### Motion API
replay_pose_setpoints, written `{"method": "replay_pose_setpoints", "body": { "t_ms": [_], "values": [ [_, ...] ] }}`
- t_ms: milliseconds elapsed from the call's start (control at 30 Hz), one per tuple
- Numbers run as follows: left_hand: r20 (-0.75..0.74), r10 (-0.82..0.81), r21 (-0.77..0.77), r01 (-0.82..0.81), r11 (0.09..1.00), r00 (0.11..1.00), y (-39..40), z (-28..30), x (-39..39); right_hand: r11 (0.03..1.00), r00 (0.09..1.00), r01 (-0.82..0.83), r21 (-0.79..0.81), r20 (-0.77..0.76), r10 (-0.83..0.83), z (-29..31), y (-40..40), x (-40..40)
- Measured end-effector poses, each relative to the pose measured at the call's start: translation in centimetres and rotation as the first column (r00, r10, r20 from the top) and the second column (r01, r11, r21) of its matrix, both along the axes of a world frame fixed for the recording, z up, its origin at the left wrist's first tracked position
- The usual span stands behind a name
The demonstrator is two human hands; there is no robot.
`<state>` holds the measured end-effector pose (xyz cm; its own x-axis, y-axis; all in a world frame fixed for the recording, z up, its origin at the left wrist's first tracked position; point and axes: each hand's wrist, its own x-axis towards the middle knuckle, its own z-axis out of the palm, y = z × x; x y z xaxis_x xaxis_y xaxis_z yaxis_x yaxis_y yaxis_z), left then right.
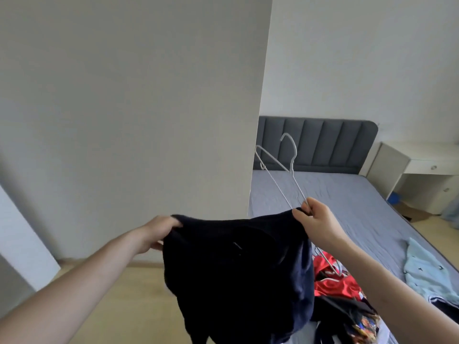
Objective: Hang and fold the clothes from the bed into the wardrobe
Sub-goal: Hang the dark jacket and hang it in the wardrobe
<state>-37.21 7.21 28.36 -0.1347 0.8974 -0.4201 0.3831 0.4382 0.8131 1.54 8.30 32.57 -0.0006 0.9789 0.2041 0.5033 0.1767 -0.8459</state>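
A person holds a dark navy garment [238,274] up in the air between both hands, over the near corner of the bed [342,209]. The left hand [159,232] grips the garment's upper left edge, fingers [173,223] curled over the cloth. The right hand [314,223] pinches the upper right edge of the garment and, in the same grasp, one end of a white wire hanger [280,170]; the hanger slants up and away from the hand, its hook uppermost in front of the grey padded headboard [323,142]. The garment droops in folds below the two hands, its lower part running out of view.

On the bed's grey-blue sheet, near the foot, lies a red garment [335,281] with a second wire hanger [327,263] resting on it, partly hidden behind the right forearm. Just beside it sits a black garment with a colourful print [352,319]. A pale blue garment [427,271] lies apart from these, toward the bed's right edge. A tall pale wardrobe panel [136,108] fills the left of the view. A white tabletop [422,152] stands beyond the headboard.
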Motion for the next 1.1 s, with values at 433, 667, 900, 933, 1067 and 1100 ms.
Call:
{"method": "replay_pose_setpoints", "body": {
  "t_ms": [433,667,900,933,1067,1100],
  "values": [
    [0.292,-0.089,0.115,0.058,0.992,0.952,-1.4,13.7,6.3,0.998,0.963,-0.066,0.021,0.263,0.058,-0.5,-3.9,-3.5],
    [0.310,-0.167,0.144,0.128,0.981,0.936,-2.6,14.3,9.4,0.978,0.982,-0.156,-0.139,0.088,0.169,-1.5,-4.0,-9.4],
    [0.281,-0.434,0.155,0.406,0.901,0.856,-4.2,13.6,4.6,0.936,0.952,-0.305,-0.176,-0.064,0.298,-2.0,-4.0,-8.9],
    [0.251,-0.451,0.172,0.419,0.891,0.857,-4.4,13.0,3.7,0.933,0.947,-0.321,-0.165,-0.078,0.312,-1.8,-4.2,-8.4],
    [-0.003,-0.413,0.171,0.408,0.897,0.911,-5.1,10.4,0.6,0.941,0.948,-0.318,-0.117,-0.041,0.315,-0.6,-4.8,-5.7],
    [-0.065,-0.404,0.164,0.409,0.898,0.913,-5.2,9.7,-0.1,0.953,0.955,-0.291,-0.085,0.035,0.294,-0.4,-4.9,-5.0]
  ]
}}
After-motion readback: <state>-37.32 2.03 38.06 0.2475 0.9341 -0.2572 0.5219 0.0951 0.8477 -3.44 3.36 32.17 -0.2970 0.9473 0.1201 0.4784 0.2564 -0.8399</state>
